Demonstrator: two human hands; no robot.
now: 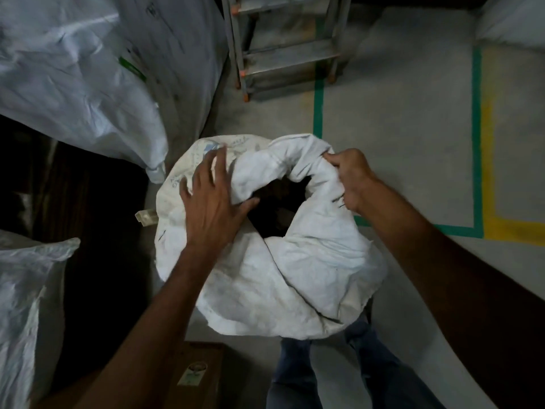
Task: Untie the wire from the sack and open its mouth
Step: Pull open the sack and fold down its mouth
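A white woven sack (295,278) stands on the floor in front of my legs. Its mouth (280,208) gapes as a dark hole in the middle, with the cloth rim rolled around it. My left hand (211,202) lies flat on the left side of the rim with fingers spread and the thumb at the edge of the hole. My right hand (351,178) pinches the rolled rim on the right side. I see no wire.
Large white sacks (73,78) lean at the upper left and another (26,305) at the lower left. A metal step ladder (283,45) stands behind. A cardboard box (200,370) sits near my feet. Green and yellow floor tape (477,143) runs on the right.
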